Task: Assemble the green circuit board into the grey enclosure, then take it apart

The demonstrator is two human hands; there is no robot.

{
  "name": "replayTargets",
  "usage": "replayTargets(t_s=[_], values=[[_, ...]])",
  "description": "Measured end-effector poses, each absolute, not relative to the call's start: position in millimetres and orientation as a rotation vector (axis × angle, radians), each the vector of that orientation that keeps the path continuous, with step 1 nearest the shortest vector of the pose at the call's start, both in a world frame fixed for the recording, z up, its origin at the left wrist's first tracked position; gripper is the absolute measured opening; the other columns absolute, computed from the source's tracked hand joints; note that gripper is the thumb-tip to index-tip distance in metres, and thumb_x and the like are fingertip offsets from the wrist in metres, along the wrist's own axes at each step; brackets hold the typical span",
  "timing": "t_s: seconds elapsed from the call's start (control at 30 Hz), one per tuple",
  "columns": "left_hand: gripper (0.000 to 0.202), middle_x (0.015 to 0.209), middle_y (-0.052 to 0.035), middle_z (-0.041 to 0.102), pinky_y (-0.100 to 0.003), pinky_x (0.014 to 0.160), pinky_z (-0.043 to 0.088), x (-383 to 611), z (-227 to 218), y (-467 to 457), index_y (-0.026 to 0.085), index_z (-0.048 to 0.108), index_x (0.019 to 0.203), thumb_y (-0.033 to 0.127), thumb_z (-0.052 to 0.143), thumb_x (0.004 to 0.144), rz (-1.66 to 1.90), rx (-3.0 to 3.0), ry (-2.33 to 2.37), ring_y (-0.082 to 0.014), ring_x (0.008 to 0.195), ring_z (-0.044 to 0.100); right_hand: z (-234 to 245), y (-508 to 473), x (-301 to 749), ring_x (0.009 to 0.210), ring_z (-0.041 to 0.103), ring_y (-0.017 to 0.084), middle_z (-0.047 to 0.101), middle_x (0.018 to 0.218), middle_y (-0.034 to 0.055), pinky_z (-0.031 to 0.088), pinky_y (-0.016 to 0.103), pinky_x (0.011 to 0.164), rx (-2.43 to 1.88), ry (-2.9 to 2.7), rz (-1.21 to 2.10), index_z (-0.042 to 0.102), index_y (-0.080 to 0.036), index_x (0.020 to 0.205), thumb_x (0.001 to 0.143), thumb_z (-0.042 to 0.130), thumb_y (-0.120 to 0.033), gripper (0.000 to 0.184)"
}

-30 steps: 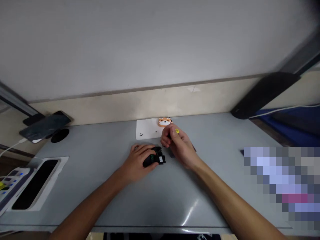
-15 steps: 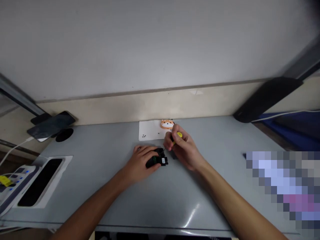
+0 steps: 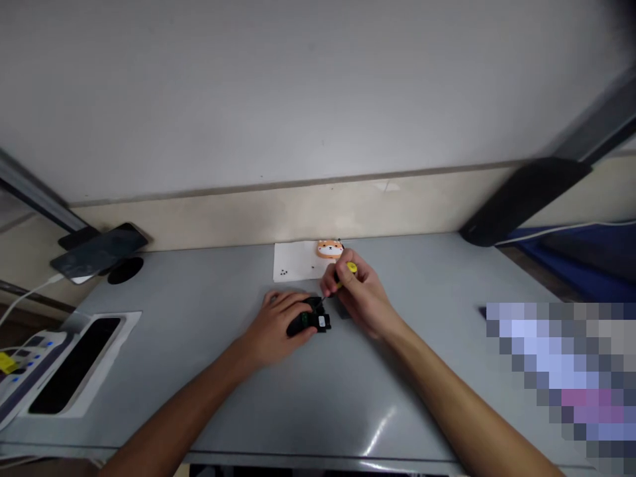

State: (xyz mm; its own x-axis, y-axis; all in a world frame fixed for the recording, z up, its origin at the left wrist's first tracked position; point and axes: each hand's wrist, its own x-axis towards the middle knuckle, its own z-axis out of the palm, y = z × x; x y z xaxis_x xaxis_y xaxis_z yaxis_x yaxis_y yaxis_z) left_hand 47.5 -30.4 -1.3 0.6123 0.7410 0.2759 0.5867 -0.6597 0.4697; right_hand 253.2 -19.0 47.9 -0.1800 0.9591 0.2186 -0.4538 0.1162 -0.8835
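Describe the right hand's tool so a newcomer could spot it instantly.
At the grey desk, find the right hand beside the black device the left hand holds. It grips a tool whose yellow end sets it apart from that device.

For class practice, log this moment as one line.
left hand: holds white-labelled black device | right hand: holds slim yellow-ended screwdriver

Grey desk [image 3: 318, 397] against pale wall [image 3: 318, 99]
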Motion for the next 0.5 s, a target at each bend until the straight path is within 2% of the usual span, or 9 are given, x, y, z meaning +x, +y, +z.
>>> replayTargets(t_s=[0.1,0.23,0.37,0.5], values=[[0.022,0.14,-0.0032,0.063,-0.046,0.109,0.035,47,-2,-30,0.027,0.063,0.114,0.033,0.069,0.094,0.648,2.5,1.081,-0.0248,0.127,0.058,44,-14,249,0.063,0.048,0.015,0.047,0.067,-0.0048,0.038,0.031,0.067,-0.703,-1.149,1.28,0.05,-0.026,0.089,0.099,0.059,-0.05,0.028],[0.022,0.142,-0.0036,0.062,-0.046,0.109,0.035,47,-1,-30,0.027,0.063,0.115,0.033,0.068,0.094,0.63,2.499,1.071,-0.0249,0.129,0.057,48,-13,250,0.074,0.053,0.018,0.052,0.081,0.0008,0.042,0.034,0.074,-0.634,-1.102,1.353,0.062,-0.024,0.102,0.1,0.05,-0.049,0.028],[0.021,0.141,-0.0032,0.062,-0.046,0.111,0.034,47,1,-30,0.027,0.063,0.115,0.034,0.066,0.096,0.632,2.506,1.058,-0.0244,0.13,0.056,53,-17,257,0.081,0.055,0.02,0.058,0.088,0.0053,0.043,0.036,0.08,-0.564,-1.052,1.514,0.064,-0.021,0.092,0.097,0.055,-0.039,0.021],[0.022,0.141,-0.0038,0.062,-0.047,0.111,0.035,47,2,-31,0.026,0.062,0.114,0.032,0.068,0.094,0.633,2.493,1.051,-0.0248,0.129,0.056,52,-19,259,0.087,0.058,0.021,0.064,0.095,0.0061,0.043,0.038,0.084,-0.542,-1.066,1.557,0.059,-0.023,0.091,0.094,0.066,-0.039,0.018]])
